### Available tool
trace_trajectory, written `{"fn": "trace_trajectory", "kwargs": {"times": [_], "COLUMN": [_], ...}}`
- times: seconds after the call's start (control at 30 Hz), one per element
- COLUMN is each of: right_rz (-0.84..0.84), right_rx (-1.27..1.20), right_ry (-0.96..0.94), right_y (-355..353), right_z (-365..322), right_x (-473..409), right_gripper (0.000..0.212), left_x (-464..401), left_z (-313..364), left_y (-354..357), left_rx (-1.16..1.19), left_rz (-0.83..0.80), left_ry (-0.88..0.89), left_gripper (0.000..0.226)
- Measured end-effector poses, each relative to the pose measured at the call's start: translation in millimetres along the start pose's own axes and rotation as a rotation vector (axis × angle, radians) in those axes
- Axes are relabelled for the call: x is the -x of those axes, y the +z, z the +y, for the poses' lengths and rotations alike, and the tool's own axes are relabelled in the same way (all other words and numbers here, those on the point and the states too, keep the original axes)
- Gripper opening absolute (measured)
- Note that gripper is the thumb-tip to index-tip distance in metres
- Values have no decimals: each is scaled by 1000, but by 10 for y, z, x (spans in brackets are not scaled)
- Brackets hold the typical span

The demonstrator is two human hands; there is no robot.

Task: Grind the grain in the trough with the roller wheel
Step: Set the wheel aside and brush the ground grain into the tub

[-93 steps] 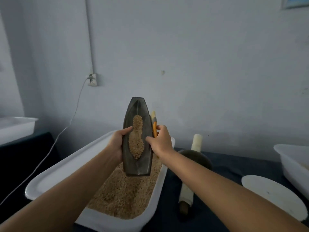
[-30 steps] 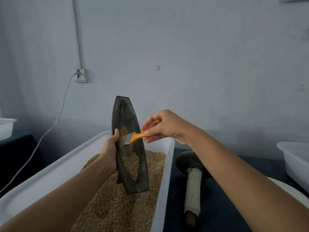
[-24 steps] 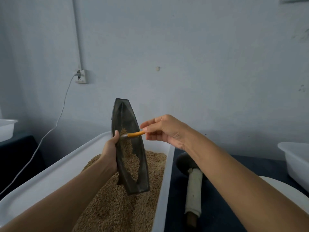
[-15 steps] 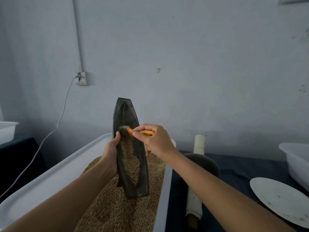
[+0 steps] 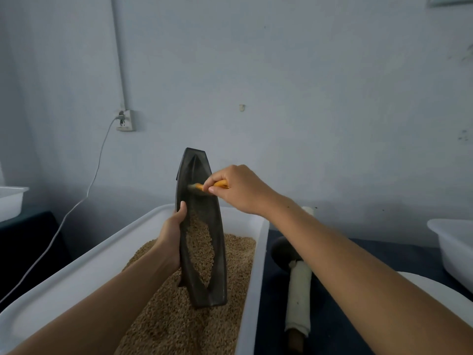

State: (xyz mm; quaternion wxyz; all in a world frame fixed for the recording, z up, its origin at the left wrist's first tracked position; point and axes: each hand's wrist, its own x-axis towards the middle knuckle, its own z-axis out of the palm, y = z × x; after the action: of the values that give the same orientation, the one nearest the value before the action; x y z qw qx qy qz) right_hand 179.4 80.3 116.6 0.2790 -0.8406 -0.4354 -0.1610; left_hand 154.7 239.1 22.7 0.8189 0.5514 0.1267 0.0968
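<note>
Dark boat-shaped trough [image 5: 202,252] held steeply on end over a long white tub [image 5: 84,260], lower tip down among the grain. Left hand [image 5: 171,237] wrapped round the trough's left edge near mid-height, thumb on the rim. Brown grain [image 5: 201,248] lying in the lower half of the trough's hollow; upper part bare. Tub filled with the same brown grain [image 5: 163,321], heaped toward the far end.

Right hand [image 5: 238,188] pinching a small orange-handled brush [image 5: 213,185], bristles against the trough's inner wall just above the grain.

Roller wheel [image 5: 284,252] lying on the dark table [image 5: 330,316] just right of the tub, dark disc at the far end, white-wrapped handle pointing toward the camera; touched by neither hand.

Second white tub [image 5: 453,242] at right edge, contents hidden. White round plate [image 5: 445,290], probably, partly behind the right forearm. Third white container [image 5: 10,201] at far left, inside out of sight.
</note>
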Motion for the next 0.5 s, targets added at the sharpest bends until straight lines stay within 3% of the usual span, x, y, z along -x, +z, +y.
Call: {"fn": "trace_trajectory", "kwargs": {"times": [0.13,0.33,0.4,0.5], "right_rz": [-89,-446,-452,-292], "right_rx": [-44,-138,-213,-256], "right_ry": [22,30,22,-20], "right_y": [89,-137,-233,-246], "right_z": [38,90,129,176], "right_x": [-9,108,147,175], "right_gripper": [22,16,15,15], "left_x": [23,31,21,22], "left_z": [-13,-25,-9,5], "left_y": [15,19,6,5], "left_rx": [-30,-69,-58,-59], "left_rz": [-4,16,29,40], "left_ry": [3,-8,0,3], "left_gripper": [50,59,61,61]}}
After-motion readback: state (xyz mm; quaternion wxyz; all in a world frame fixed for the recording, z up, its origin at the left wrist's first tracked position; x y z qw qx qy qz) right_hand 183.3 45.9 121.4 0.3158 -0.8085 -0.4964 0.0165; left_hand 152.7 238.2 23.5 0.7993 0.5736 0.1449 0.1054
